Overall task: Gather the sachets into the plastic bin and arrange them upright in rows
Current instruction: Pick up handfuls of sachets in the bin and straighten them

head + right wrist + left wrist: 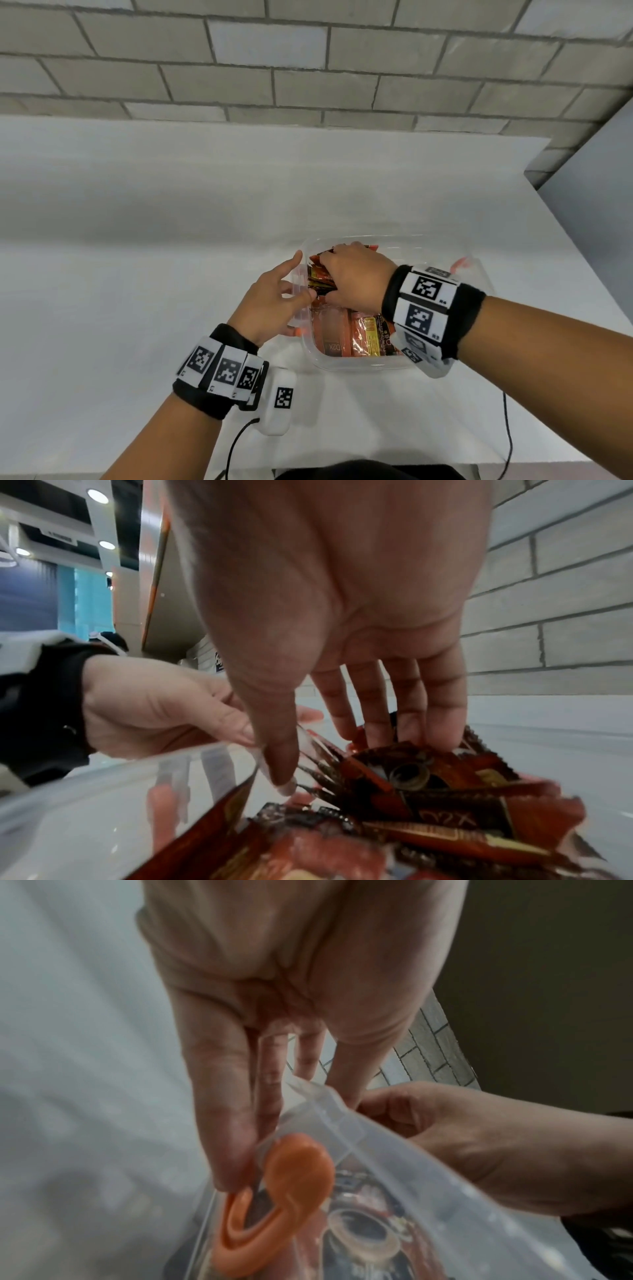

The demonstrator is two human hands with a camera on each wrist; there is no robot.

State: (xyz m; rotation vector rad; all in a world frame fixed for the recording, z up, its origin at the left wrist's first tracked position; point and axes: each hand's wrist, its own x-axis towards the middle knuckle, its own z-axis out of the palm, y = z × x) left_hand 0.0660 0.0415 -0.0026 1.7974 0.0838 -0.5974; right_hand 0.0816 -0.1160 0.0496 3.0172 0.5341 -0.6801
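Observation:
A clear plastic bin (359,368) stands on the white table near the front. Red, orange and brown sachets fill it: some lie flat at the near side (363,334), and a bunch stands on edge at the far left (320,274). My right hand (352,274) reaches into the bin and grips that upright bunch (428,791) between thumb and fingers (441,723). My left hand (274,301) rests against the bin's left wall (359,1137), fingers (226,1110) straight along the outside and thumb at the rim, beside an orange latch (294,1177).
A second orange latch (460,263) sticks out on the bin's right side. A grey brick wall (308,68) closes the back of the table (137,240). The table's right edge (565,219) is near, and black cables (507,428) trail over the front edge.

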